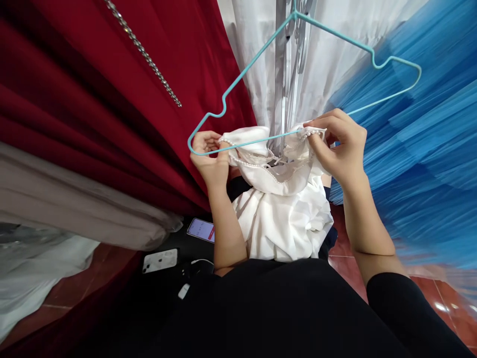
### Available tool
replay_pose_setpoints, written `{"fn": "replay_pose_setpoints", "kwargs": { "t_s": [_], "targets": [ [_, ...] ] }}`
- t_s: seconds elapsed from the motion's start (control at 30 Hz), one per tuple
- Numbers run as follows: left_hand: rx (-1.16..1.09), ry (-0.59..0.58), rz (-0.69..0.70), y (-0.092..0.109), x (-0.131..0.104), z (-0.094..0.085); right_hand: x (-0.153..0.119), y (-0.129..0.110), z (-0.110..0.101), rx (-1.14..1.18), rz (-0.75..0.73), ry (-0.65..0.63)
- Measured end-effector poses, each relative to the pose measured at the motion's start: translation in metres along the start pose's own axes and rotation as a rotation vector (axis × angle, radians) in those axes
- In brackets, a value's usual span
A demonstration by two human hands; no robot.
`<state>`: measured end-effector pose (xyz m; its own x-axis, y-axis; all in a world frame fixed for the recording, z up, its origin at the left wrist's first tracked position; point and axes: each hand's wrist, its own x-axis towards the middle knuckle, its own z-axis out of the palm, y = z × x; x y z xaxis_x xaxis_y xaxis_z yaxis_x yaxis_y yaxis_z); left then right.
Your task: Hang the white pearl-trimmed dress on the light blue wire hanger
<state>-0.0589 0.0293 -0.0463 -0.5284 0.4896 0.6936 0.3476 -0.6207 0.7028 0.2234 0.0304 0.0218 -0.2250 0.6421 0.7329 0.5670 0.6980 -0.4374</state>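
A white garment [283, 219] with bead-trimmed edges lies bunched over my lap, its upper part raised between my hands. My left hand [210, 154] grips its left edge, fingers curled and partly hidden. On the other side my right hand [341, 141] pinches the beaded right edge between thumb and fingers. A light-blue hanger [257, 54] hangs in front of me. Its bottom bar crosses the garment's upper part and passes close to both hands; whether either hand also grips the bar I cannot tell.
Red fabric [194, 54] with a rhinestone strip [143, 52] hangs at the left, blue tulle [421, 144] at the right. White cloth [253, 54] and metal poles [286, 64] stand behind the hanger. Two phones [160, 260] and a white cable [202, 261] lie at lower left.
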Motion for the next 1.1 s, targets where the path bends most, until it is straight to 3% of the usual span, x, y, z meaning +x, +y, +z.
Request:
{"fn": "replay_pose_setpoints", "kwargs": {
  "t_s": [0.17, 0.33, 0.5, 0.7, 0.77, 0.93, 1.0, 1.1],
  "targets": [
    [-0.03, 0.16, -0.005, -0.001, 0.016, -0.029, 0.002, 0.003, 0.009, -0.044, -0.008, -0.007],
    [-0.08, 0.18, 0.096, 0.014, 0.045, -0.036, 0.004, 0.0, 0.005, -0.052, -0.001, -0.023],
    [0.004, 0.034, 0.069, 0.04, 0.072, -0.02, 0.004, -0.003, 0.005, -0.049, 0.01, -0.026],
    [0.028, -0.166, 0.039, 0.054, 0.08, 0.014, -0.001, -0.002, 0.01, -0.009, 0.014, 0.026],
    [-0.048, -0.177, 0.039, 0.057, 0.077, 0.021, -0.002, 0.0, 0.01, -0.014, 0.006, 0.029],
    [-0.327, -0.032, 0.166, 0.079, 0.047, 0.026, -0.001, 0.003, 0.01, 0.03, -0.028, 0.051],
    [-0.38, -0.14, 0.038, 0.088, 0.028, 0.024, 0.0, 0.004, 0.012, 0.064, -0.053, 0.086],
    [-0.286, -0.623, -0.398, 0.086, 0.0, 0.023, 0.0, 0.004, 0.016, 0.093, -0.068, 0.124]
  ]
}}
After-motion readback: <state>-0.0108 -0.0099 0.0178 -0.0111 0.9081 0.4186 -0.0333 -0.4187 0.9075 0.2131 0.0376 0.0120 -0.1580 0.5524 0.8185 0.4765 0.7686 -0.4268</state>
